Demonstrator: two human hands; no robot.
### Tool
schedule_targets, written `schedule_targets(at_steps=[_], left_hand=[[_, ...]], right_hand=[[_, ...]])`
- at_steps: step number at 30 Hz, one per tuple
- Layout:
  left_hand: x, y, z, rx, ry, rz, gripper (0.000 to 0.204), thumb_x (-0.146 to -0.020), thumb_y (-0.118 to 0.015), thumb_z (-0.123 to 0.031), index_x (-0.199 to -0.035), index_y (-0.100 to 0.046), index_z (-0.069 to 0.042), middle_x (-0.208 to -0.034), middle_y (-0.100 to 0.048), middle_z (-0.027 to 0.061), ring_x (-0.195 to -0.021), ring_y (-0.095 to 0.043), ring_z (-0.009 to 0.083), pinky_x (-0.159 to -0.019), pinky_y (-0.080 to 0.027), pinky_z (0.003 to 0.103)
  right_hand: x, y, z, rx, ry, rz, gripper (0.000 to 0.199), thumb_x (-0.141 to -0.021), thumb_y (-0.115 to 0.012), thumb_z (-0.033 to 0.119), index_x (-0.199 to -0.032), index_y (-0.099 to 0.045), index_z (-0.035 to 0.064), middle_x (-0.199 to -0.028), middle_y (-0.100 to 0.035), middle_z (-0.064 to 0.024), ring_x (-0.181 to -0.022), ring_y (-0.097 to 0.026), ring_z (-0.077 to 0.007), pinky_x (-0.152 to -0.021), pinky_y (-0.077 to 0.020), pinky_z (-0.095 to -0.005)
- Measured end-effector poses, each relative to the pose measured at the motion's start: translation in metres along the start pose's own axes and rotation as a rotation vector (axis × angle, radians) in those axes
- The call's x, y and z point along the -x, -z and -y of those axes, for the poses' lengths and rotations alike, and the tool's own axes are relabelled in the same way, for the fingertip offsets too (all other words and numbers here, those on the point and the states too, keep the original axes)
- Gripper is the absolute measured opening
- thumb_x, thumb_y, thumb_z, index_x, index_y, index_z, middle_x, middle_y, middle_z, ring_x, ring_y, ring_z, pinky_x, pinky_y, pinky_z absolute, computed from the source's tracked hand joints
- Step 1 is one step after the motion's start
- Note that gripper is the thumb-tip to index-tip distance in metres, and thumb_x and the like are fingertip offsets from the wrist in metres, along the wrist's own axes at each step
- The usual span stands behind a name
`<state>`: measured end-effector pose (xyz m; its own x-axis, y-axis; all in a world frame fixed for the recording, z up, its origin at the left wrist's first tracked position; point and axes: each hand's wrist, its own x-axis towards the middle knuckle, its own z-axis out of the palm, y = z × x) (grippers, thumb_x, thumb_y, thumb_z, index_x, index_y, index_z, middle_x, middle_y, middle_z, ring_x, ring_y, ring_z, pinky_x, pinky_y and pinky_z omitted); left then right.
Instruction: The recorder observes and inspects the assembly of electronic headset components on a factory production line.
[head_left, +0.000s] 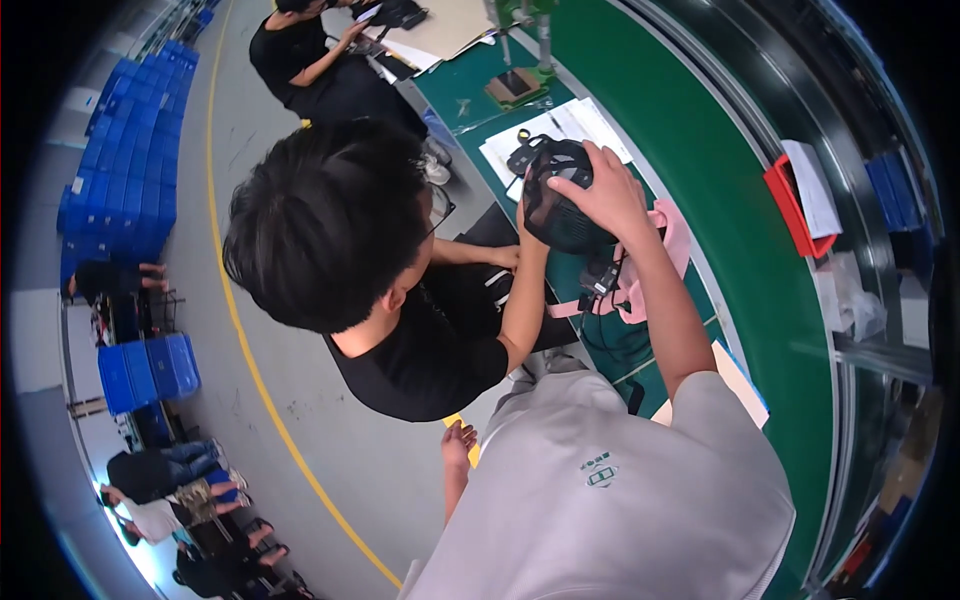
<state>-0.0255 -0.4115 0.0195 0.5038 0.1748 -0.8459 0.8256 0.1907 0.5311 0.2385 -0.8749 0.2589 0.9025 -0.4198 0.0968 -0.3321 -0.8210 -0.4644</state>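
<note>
My right hand [612, 198] grips a black, dome-shaped headgear [570, 205] with straps and mesh-like sides, thumb on the near face and fingers over its far side. A co-worker's hand [537, 222] holds the same headgear from the left. My left hand [458, 442] hangs low beside my body, fingers loosely bent and apart, with nothing in it. Just below the headgear are a small black camera-like device [600, 274] with dark cables and a pink strap piece [672, 240]. The co-worker [430, 330], in black, sits close on my left, the other hand in the lap.
White papers [570, 122] and a small black device [524, 156] lie on the green bench [478, 90]. Beyond stands a green-framed fixture [515, 85]. A red bin [800, 205] hangs on the right. Blue crates [130, 150] are stacked far left. Several other people sit farther off.
</note>
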Motion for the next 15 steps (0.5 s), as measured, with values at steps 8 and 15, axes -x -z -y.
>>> schedule_targets(at_steps=[8, 15], left_hand=[[0.023, 0.036, 0.071, -0.32, 0.062, -0.064, 0.028, -0.088, -0.043, -0.015, -0.111, -0.044, 0.001, -0.083, -0.058, 0.0157, -0.062, -0.056, 0.0224, -0.052, -0.048, 0.029], [0.009, 0.066, 0.11, -0.225, -0.021, -0.088, 0.028, -0.087, -0.043, -0.013, -0.109, -0.042, 0.003, -0.077, -0.054, 0.0148, -0.057, -0.053, 0.0197, -0.042, -0.04, 0.028]], right_hand=[[-0.004, -0.008, -0.023, -0.071, -0.004, 0.008, 0.058, -0.072, -0.065, 0.029, -0.124, -0.045, 0.0106, -0.109, -0.052, -0.0176, -0.096, -0.056, -0.0329, -0.082, -0.0451, -0.0383], [0.001, -0.032, -0.046, -0.187, 0.137, -0.19, 0.038, -0.075, -0.062, 0.011, -0.112, -0.053, 0.0141, -0.094, -0.054, -0.0133, -0.084, -0.057, -0.0334, -0.071, -0.046, -0.0415]])
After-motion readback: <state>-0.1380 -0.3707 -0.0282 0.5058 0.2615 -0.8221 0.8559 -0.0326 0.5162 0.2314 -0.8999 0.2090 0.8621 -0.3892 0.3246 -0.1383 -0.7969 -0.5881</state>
